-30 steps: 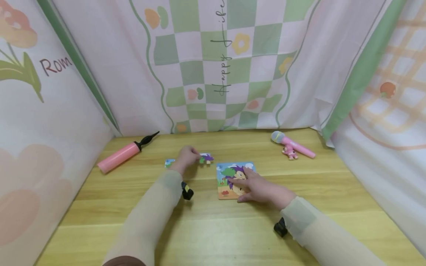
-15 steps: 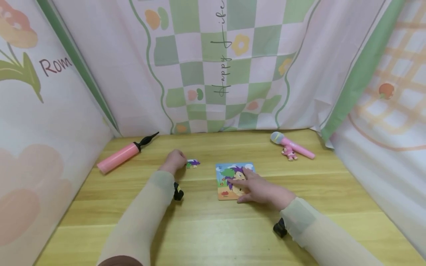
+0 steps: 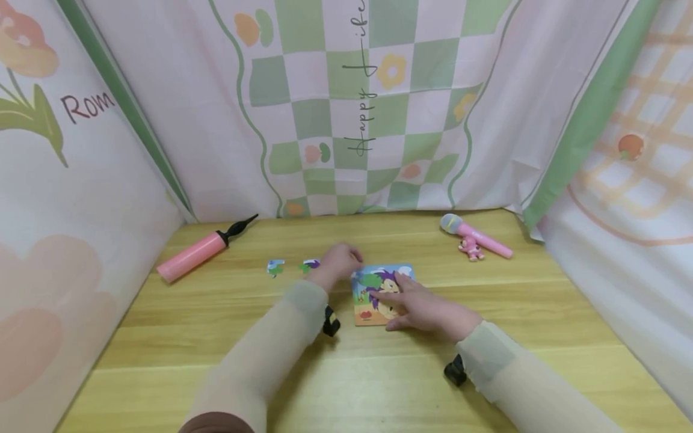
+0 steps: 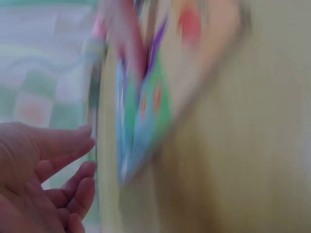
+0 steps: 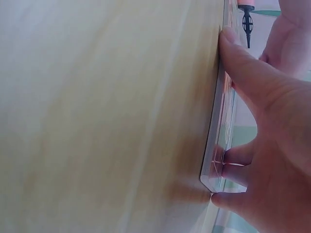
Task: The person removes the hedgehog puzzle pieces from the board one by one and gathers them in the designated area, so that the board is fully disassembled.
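My left hand (image 3: 338, 263) hovers by the upper left corner of a square picture puzzle board (image 3: 364, 297), its fingers loosely bent. Nothing shows between the left thumb and fingers in the left wrist view, where the board (image 4: 150, 114) is blurred. Spread fingers of my right hand (image 3: 425, 304) rest on the board's right part and cover some of the purple-haired figure. In the right wrist view the right thumb (image 5: 238, 53) lies along the board's near edge. Two loose jigsaw pieces lie to the left: a blue-green piece (image 3: 275, 267) and a purple-green piece (image 3: 310, 265), partly hidden by the left hand.
A pink hand pump (image 3: 195, 255) with a black nozzle lies at the back left of the wooden table (image 3: 346, 385). At the back right are a pink toy microphone (image 3: 479, 236) and a small pink figurine (image 3: 471, 248). A printed curtain (image 3: 303, 120) hangs behind.
The left hand carried the purple-green jigsaw piece left, let it go beside the blue-green piece, then moved right to the board's corner. The right hand and the board stayed put.
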Available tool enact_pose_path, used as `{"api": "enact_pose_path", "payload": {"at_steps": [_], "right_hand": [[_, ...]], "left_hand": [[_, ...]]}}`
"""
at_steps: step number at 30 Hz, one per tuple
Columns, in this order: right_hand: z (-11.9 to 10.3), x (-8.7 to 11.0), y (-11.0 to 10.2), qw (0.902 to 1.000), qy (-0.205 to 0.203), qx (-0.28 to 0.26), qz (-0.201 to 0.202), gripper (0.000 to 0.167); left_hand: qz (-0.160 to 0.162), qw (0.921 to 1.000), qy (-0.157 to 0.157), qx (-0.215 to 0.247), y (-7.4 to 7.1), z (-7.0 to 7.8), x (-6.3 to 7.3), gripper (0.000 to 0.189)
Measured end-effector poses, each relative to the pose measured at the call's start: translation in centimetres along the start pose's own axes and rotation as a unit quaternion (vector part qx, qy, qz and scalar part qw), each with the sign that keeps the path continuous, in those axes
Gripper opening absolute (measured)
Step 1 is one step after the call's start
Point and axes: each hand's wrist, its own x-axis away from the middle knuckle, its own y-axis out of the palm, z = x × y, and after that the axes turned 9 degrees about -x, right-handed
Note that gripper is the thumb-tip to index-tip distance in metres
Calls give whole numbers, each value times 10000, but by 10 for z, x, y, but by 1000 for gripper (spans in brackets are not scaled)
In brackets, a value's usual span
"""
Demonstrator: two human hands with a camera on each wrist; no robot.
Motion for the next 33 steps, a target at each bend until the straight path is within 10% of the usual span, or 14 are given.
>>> {"api": "enact_pose_path", "payload": {"at_steps": [12, 33], "right_hand": [[4, 0, 1, 9980, -596, 26, 225, 68], [-8, 31, 6, 9989, -129, 415, -196, 80]], "left_hand": [[-344, 9973, 490, -436, 49, 42, -5, 16], [-400, 9985, 33, -375, 55, 55, -1, 15]]}}
